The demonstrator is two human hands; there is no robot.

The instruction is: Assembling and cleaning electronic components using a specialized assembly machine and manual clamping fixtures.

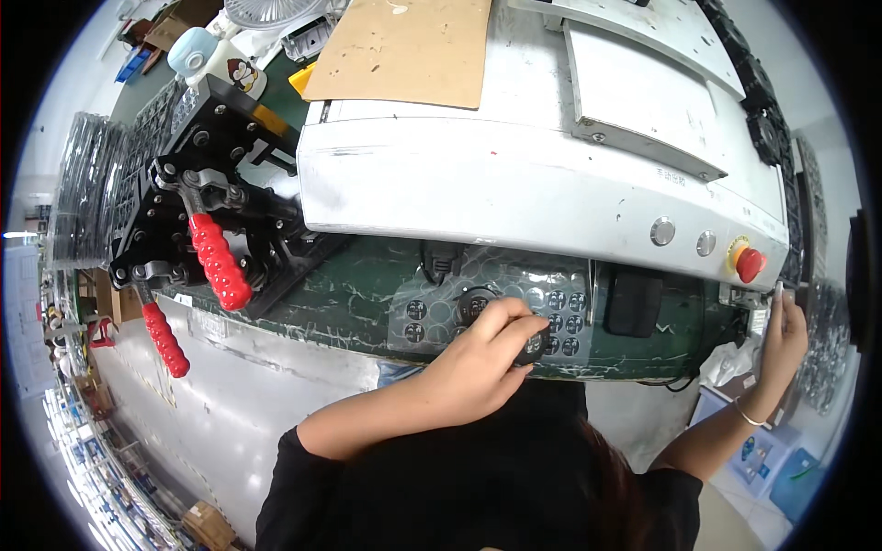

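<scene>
My left hand (482,354) reaches across in front of my body, its fingers closed round a round black disc-shaped part (533,347) with pale markings on its face. Under and beyond it lies a clear sheet (397,321) of round black stickers (574,324); several circles on it are bare. Another round black part (477,303) rests on the sheet just past my fingers. Far to the right, my right hand (788,335) is raised by the machine's corner, fingers pointing up and close together. A small pale tip shows at its fingertips; I cannot make out what it is.
A white machine (496,184) with a red stop button (751,265) spans the green bench (367,275). At the left stands a black clamp fixture with red handles (220,262). A black box-like object (634,303) and crumpled plastic (728,364) lie to the right.
</scene>
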